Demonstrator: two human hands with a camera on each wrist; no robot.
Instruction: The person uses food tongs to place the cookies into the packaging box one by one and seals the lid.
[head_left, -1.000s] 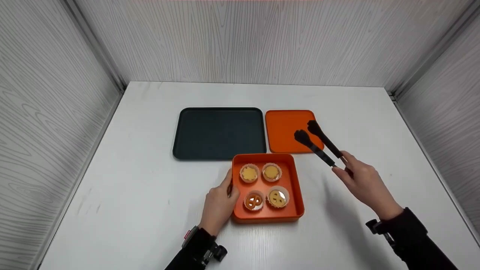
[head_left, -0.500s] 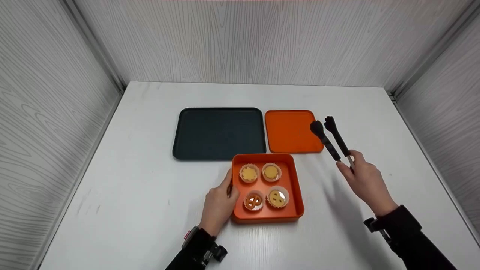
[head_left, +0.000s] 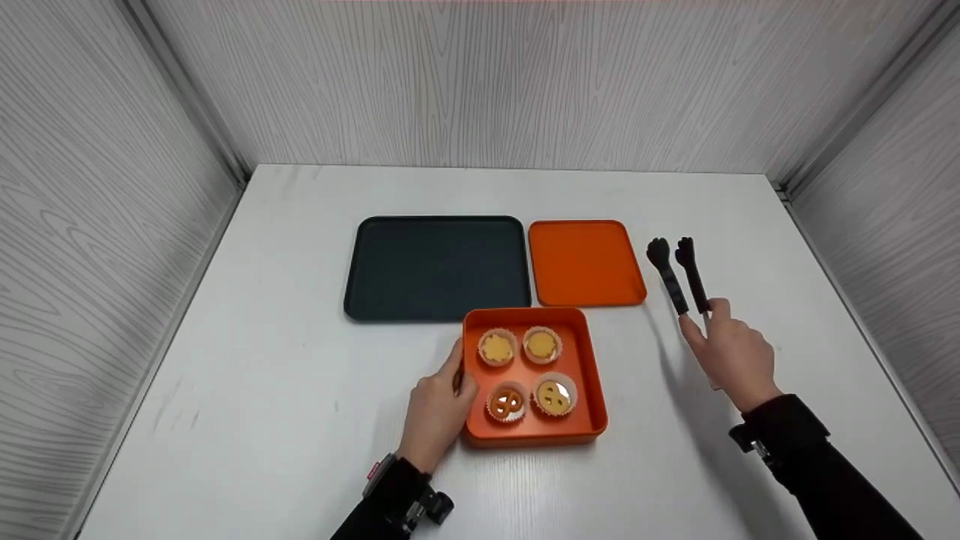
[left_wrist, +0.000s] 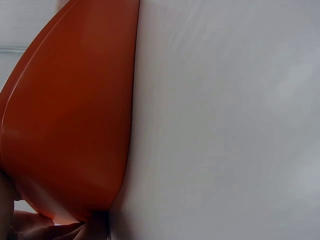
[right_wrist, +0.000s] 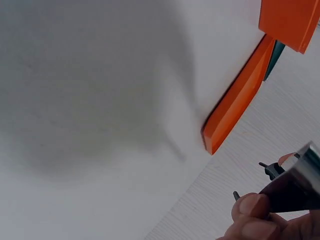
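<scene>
My left hand (head_left: 435,412) grips the left wall of a deep orange box (head_left: 589,375), its thumb at the rim and its fingers along the outside. Inside the box sit several small cookies in paper cups, one a brown pretzel-shaped cookie (head_left: 506,405). In the left wrist view the orange wall of the box (left_wrist: 75,110) fills the left side, with fingertips at its lower end. My right hand (head_left: 731,356) holds black-tipped tongs (head_left: 679,277) above the table, right of the box. The tongs' two tips stand apart with nothing between them. Their metal handle (right_wrist: 302,175) shows in the right wrist view.
Behind the box a dark green tray (head_left: 439,268) lies flat on the white table (head_left: 247,360). A smaller flat orange tray (head_left: 586,262) lies beside it on the right. Grey wood-grain panels (head_left: 480,82) wall the table at the back and sides.
My right hand has carried the tongs to the right, away from over the orange tray, and their tips now point more straight ahead. The left hand and the box have stayed put.
</scene>
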